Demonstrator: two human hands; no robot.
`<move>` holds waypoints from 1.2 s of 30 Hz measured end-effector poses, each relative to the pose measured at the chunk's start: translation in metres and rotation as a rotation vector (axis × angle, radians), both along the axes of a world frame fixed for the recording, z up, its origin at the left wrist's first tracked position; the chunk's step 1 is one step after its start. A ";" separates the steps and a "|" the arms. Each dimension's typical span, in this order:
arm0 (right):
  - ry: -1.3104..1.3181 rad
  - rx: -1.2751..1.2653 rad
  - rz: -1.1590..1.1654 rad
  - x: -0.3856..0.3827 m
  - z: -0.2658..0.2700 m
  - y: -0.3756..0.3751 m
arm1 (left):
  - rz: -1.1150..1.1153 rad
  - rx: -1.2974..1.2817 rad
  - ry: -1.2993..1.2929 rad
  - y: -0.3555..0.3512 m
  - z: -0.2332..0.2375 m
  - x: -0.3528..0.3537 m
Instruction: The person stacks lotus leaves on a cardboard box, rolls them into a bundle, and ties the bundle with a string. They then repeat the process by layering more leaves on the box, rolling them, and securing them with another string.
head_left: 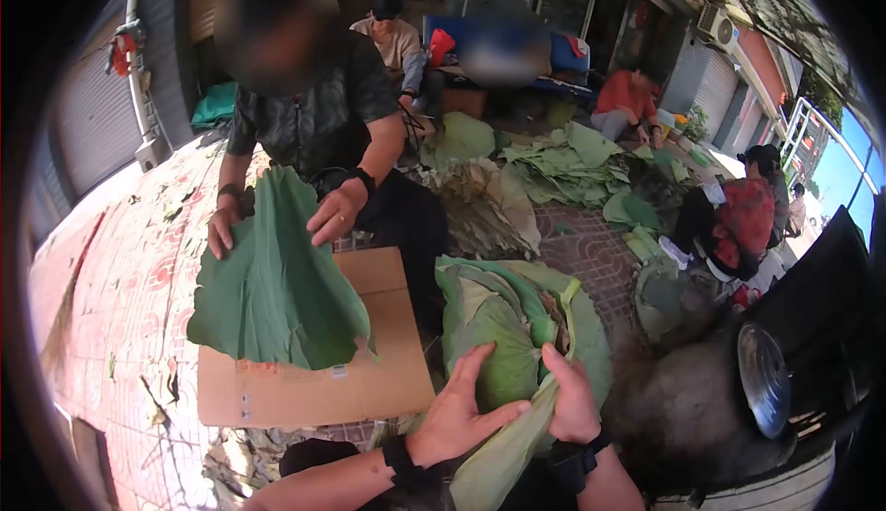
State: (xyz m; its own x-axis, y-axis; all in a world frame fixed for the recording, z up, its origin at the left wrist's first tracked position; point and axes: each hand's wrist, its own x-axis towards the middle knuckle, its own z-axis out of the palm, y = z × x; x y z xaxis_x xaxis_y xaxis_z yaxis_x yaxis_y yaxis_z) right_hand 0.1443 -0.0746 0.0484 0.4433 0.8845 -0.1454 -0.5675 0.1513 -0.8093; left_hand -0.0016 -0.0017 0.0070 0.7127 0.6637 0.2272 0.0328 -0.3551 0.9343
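Note:
In front of me is a bundle of large green lotus leaves, folded around something brown that shows at its top. My left hand lies against the bundle's near left side, fingers stretched out and thumb apart. My right hand is at the near right side, closed on a pale leaf edge that folds down toward me; some of its fingers are hidden. Across from me, another person's two hands hold a broad dark green lotus leaf by its upper part.
A flat piece of cardboard lies under the other person's leaf. Behind the bundle are dried leaves and a stack of green leaves. A round metal lid stands at the right. Several people sit farther back on the paving.

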 end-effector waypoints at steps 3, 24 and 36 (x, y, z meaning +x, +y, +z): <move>-0.136 -0.030 0.048 0.003 -0.006 -0.001 | -0.035 -0.181 -0.058 0.002 0.006 0.003; -0.409 -0.052 -0.060 0.001 -0.020 0.003 | 0.047 -0.604 -0.294 0.021 -0.011 -0.015; -0.310 0.014 -0.297 0.052 0.006 -0.009 | 0.413 -0.794 -0.595 0.072 0.024 -0.096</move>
State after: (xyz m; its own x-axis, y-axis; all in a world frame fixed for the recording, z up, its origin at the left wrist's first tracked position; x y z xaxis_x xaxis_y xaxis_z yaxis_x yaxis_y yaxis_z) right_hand 0.1960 -0.0837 0.0545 0.7002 0.7125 0.0458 -0.2277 0.2836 -0.9315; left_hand -0.0976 0.0701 0.0311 0.3161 0.9386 -0.1383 -0.5252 0.2945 0.7984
